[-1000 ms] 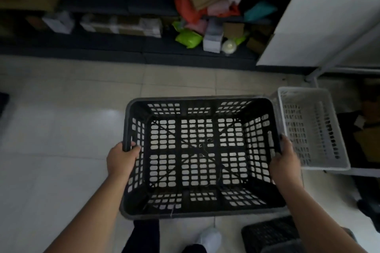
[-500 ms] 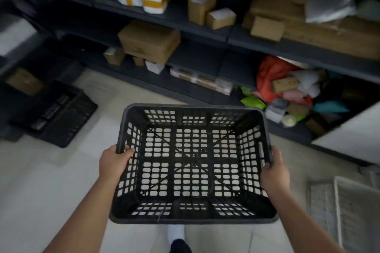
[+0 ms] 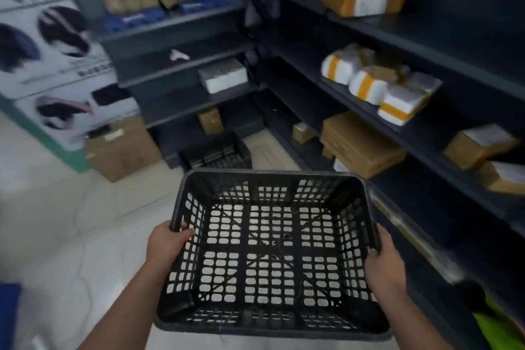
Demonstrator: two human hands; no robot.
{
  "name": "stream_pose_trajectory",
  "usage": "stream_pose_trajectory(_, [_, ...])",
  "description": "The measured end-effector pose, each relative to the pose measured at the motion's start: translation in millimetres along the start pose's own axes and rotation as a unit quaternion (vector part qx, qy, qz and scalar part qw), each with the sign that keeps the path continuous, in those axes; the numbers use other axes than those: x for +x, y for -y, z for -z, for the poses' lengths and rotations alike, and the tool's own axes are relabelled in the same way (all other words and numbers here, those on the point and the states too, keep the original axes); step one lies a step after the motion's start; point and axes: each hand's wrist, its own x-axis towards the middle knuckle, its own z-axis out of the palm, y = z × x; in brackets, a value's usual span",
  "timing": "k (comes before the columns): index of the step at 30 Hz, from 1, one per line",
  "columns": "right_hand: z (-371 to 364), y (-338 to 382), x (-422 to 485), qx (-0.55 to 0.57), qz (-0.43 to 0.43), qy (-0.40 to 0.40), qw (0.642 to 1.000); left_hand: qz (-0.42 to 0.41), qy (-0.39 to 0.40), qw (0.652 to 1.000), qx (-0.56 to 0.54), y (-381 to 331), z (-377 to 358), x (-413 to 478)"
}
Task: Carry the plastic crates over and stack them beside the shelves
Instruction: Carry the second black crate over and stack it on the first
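The view has swung left to a corner of dark shelves [image 3: 369, 111]. An empty black slotted crate [image 3: 270, 250] hangs above the floor, left hand [image 3: 167, 244] and right hand [image 3: 383, 258] clamped on its side rims. Another crate [image 3: 218, 155] lies far ahead.

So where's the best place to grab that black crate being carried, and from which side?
By the rim on its two short sides, one hand from each side, as here: the left hand and right hand hook over opposite rims of the black crate. It is wide, open-topped and empty, with a thick rim, so opposed grips likely keep it level.
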Motion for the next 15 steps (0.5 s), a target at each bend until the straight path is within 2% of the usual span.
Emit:
stream_pose_trajectory(8, [-75,145,116,-0.014,0.111,0.106,0.988,0.064,-0.115,0.988,-0.082,-22,38,72])
stream_pose_trajectory(15, [-186,258,197,-0.043,0.156,0.125,0.979,0.088,-0.136,0.98,-0.112,-44,63,200])
